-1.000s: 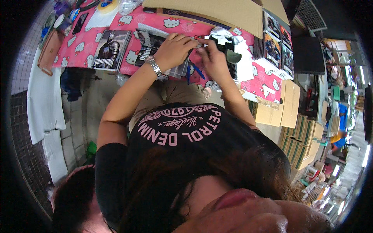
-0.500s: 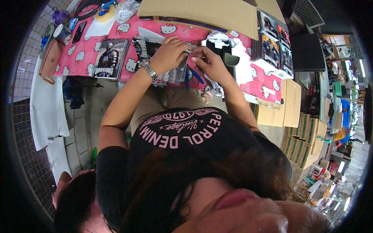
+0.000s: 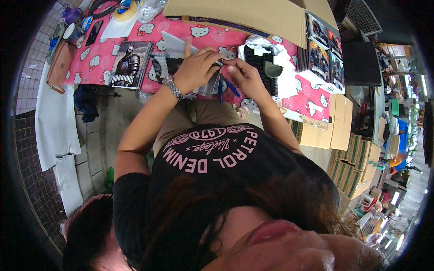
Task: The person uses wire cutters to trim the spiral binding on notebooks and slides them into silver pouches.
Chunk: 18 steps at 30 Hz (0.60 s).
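My left hand (image 3: 198, 71), a metal watch on its wrist, lies over a dark-covered spiral notebook (image 3: 159, 67) with its thumb side at the right edge; the fingers are bent onto it. The thumb and fingers of my right hand (image 3: 244, 77) are pinched at the notebook's right corner, meeting the left fingertips; the small part between them is hidden. Just below the fingers, blue-handled pliers (image 3: 229, 89) spread their handles toward me. Clear sheets show under the left hand. To the left lies another spiral notebook (image 3: 131, 64) with an armoured figure on its cover.
Black binding coils (image 3: 264, 61) and a grey-green piece (image 3: 273, 70) lie on white paper to the right. Stacked notebooks (image 3: 318, 65) stand beyond them. A cardboard box (image 3: 235, 16) spans the back of the pink tablecloth (image 3: 97, 58). A phone, tape and brown pouch (image 3: 61, 67) are at far left.
The left hand has shifted slightly down over the notebook, and one finger has lifted, blurred. The right hand stays pinched at the corner. The whole view has tilted a little.
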Tool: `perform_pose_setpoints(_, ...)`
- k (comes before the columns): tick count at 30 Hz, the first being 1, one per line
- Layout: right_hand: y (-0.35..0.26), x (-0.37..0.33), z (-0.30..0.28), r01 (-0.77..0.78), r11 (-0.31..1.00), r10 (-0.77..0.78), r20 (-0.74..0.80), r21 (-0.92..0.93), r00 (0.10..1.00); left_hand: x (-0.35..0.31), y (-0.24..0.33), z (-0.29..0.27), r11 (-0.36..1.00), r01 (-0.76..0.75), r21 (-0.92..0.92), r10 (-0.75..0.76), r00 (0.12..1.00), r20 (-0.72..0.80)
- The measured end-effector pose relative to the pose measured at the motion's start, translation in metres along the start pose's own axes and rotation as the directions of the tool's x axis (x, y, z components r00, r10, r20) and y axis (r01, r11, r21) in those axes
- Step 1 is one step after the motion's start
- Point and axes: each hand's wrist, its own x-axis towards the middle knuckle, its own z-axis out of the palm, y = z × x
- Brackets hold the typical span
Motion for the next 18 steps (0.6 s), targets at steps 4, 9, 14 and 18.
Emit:
perform_pose_setpoints(4, -0.019, -0.005, 0.000, 0.338, 0.880, -0.365, -0.020, -0.333, 0.931, -0.015, 0.015, -0.009, 0.915, 0.285, 0.287, -0.254, 0.957, -0.142)
perform_pose_setpoints(9, -0.021, -0.005, 0.000, 0.186, 0.932, -0.192, 0.012, -0.310, 0.981, -0.016, 0.008, -0.006, 0.916, 0.273, 0.293, -0.262, 0.962, -0.076)
perform_pose_setpoints(14, -0.043, -0.022, -0.003, 0.329, 0.846, -0.342, 0.046, -0.419, 0.938, -0.017, 0.013, -0.016, 0.921, 0.053, 0.385, -0.090, 0.993, 0.079)
perform_pose_setpoints(18, -0.019, -0.021, -0.012, 0.197, 0.927, -0.172, 0.103, -0.321, 0.980, -0.021, 0.020, -0.010, 0.931, 0.040, 0.362, -0.074, 0.994, 0.080)
